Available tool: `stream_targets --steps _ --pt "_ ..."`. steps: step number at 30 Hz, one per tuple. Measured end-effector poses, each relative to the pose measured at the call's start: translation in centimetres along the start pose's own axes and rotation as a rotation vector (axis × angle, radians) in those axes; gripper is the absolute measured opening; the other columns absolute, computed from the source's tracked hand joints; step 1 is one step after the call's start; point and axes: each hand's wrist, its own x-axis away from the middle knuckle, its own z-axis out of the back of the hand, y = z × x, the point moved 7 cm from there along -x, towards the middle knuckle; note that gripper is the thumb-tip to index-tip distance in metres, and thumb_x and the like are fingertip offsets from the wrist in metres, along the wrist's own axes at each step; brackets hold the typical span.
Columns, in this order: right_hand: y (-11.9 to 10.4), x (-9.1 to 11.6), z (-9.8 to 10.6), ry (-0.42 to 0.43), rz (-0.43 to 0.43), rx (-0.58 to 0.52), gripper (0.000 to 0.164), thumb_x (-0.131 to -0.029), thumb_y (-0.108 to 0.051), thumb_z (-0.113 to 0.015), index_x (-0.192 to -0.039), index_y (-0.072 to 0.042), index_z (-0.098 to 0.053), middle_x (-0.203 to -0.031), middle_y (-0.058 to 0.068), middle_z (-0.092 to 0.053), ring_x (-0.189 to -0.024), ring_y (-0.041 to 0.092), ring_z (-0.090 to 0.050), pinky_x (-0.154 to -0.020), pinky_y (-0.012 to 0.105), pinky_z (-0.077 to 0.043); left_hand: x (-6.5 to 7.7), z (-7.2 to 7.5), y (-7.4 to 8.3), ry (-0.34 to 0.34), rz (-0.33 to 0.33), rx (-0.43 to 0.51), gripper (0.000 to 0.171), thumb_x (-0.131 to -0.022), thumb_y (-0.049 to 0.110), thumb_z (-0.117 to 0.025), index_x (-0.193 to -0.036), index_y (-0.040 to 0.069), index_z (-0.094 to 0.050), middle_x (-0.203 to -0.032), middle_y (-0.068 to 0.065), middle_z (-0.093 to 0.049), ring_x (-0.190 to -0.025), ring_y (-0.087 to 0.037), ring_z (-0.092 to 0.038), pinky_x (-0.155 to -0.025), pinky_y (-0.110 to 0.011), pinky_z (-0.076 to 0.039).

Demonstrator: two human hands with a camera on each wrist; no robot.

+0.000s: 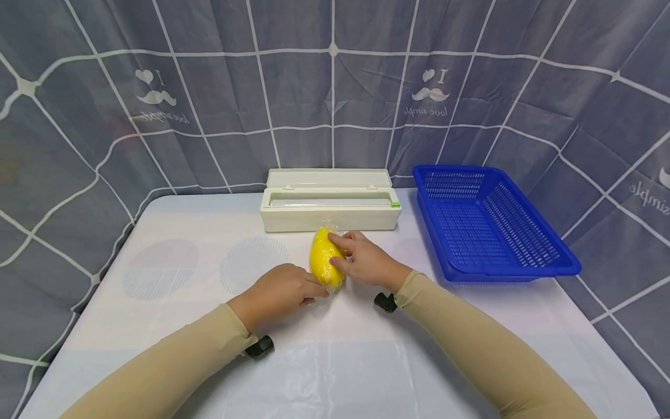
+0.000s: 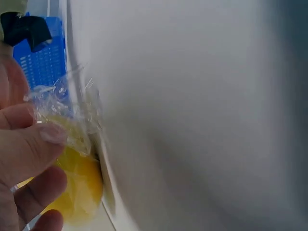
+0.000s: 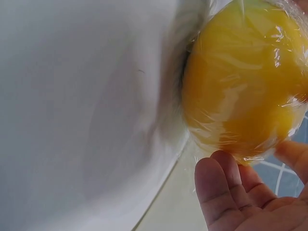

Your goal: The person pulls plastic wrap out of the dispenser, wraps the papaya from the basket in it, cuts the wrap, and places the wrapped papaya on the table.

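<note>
A yellow mango (image 1: 325,253), wrapped in clear plastic film, rests on the table between the hands, its long side pointing away from me. My left hand (image 1: 287,294) is at its near end, thumb and fingers pinching the loose film (image 2: 60,96) that sticks out there. From the far right side my right hand (image 1: 369,259) holds the mango, thumb and fingers bent against it. In the right wrist view the fingertips (image 3: 211,175) press at one end of the wrapped fruit. Wrinkled film also juts from the mango's far end.
Behind the mango stands a white film dispenser box (image 1: 330,221), its lid (image 1: 330,178) raised, with a green slider (image 1: 395,204) at its right end. A blue plastic basket (image 1: 515,271) sits at the right on the white-covered table (image 1: 335,372). A grey checked curtain (image 1: 293,87) hangs behind.
</note>
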Motion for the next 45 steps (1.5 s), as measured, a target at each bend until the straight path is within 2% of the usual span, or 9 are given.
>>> stream_targets --steps 5,10,14,23,31,35,40,42,45 --pt "-0.1 0.0 0.0 0.006 0.005 0.000 0.065 -0.106 -0.035 -0.062 -0.164 -0.016 -0.039 -0.136 0.015 -0.056 -0.105 0.022 -0.060 -0.091 0.034 -0.054 -0.4 0.2 0.9 0.007 -0.020 -0.112 0.023 -0.090 0.011 -0.081 -0.109 0.024 -0.080 -0.106 0.014 -0.077 -0.094 -0.011 -0.070 -0.084 -0.030 -0.056" --pt "-0.2 0.0 0.0 0.017 0.017 0.012 0.064 -0.106 -0.035 -0.062 -0.163 -0.014 -0.041 -0.134 0.015 -0.056 -0.102 0.020 -0.059 -0.089 0.033 -0.054 -0.5 -0.1 1.3 -0.002 -0.056 -0.207 0.029 -0.093 0.010 -0.078 -0.116 0.028 -0.077 -0.100 0.008 -0.065 -0.085 -0.014 -0.061 -0.080 -0.029 -0.054" --pt "-0.2 0.1 -0.1 0.018 0.016 0.011 0.063 -0.106 -0.035 -0.062 -0.162 -0.014 -0.042 -0.134 0.015 -0.056 -0.103 0.021 -0.060 -0.090 0.034 -0.055 -0.6 -0.3 1.3 -0.001 -0.060 -0.244 0.031 -0.094 0.015 -0.079 -0.119 0.031 -0.078 -0.095 0.007 -0.058 -0.081 -0.015 -0.056 -0.078 -0.030 -0.053" --pt "-0.1 0.1 -0.1 0.020 0.014 0.015 0.061 -0.106 -0.034 -0.062 -0.161 -0.015 -0.044 -0.135 0.016 -0.057 -0.105 0.022 -0.063 -0.090 0.033 -0.056 -1.2 -0.1 1.0 0.043 -0.067 -0.294 0.014 -0.092 0.013 -0.081 -0.099 0.026 -0.081 -0.093 0.006 -0.057 -0.083 -0.016 -0.051 -0.078 -0.030 -0.052" --pt "0.0 0.1 0.0 0.061 0.007 -0.014 0.056 -0.105 -0.030 -0.064 -0.156 -0.012 -0.051 -0.137 0.017 -0.057 -0.111 0.027 -0.066 -0.093 0.037 -0.059 -1.0 0.6 -0.1 0.193 -0.038 -0.094 0.008 -0.090 0.015 -0.082 -0.091 0.022 -0.078 -0.123 0.001 -0.069 -0.117 -0.023 -0.064 -0.105 -0.036 -0.055" --pt "-0.4 0.4 0.4 0.147 0.055 -0.011 0.038 -0.103 -0.025 -0.069 -0.136 -0.007 -0.065 -0.133 0.014 -0.062 -0.111 0.028 -0.067 -0.094 0.039 -0.060 -1.0 0.9 -0.8 0.269 -0.002 0.037 0.008 -0.090 0.010 -0.081 -0.088 0.015 -0.074 -0.125 -0.002 -0.073 -0.119 -0.025 -0.069 -0.107 -0.038 -0.056" --pt "-1.7 1.0 0.7 0.207 0.203 0.103 0.009 -0.099 -0.015 -0.073 -0.105 -0.010 -0.069 -0.116 0.007 -0.067 -0.101 0.023 -0.067 -0.091 0.038 -0.058 -1.0 1.0 -2.4 0.280 0.152 0.223 0.012 -0.093 0.011 -0.077 -0.085 0.015 -0.069 -0.122 -0.001 -0.077 -0.119 -0.023 -0.071 -0.106 -0.040 -0.057" --pt "-2.1 1.3 0.6 0.204 0.248 0.164 0.010 -0.096 -0.016 -0.076 -0.102 -0.011 -0.069 -0.117 0.005 -0.067 -0.098 0.021 -0.067 -0.088 0.036 -0.058 -1.0 1.0 -3.1 0.280 0.229 0.304 0.014 -0.095 0.012 -0.075 -0.085 0.017 -0.066 -0.121 0.000 -0.077 -0.119 -0.022 -0.071 -0.105 -0.042 -0.057" --pt "-2.7 1.9 0.4 0.172 0.278 0.226 0.032 -0.088 -0.028 -0.087 -0.107 -0.012 -0.068 -0.123 0.005 -0.064 -0.099 0.019 -0.066 -0.088 0.034 -0.059 -1.0 1.0 -4.0 0.302 0.330 0.409 0.016 -0.096 0.013 -0.073 -0.084 0.018 -0.064 -0.117 0.000 -0.078 -0.116 -0.022 -0.072 -0.102 -0.044 -0.058"
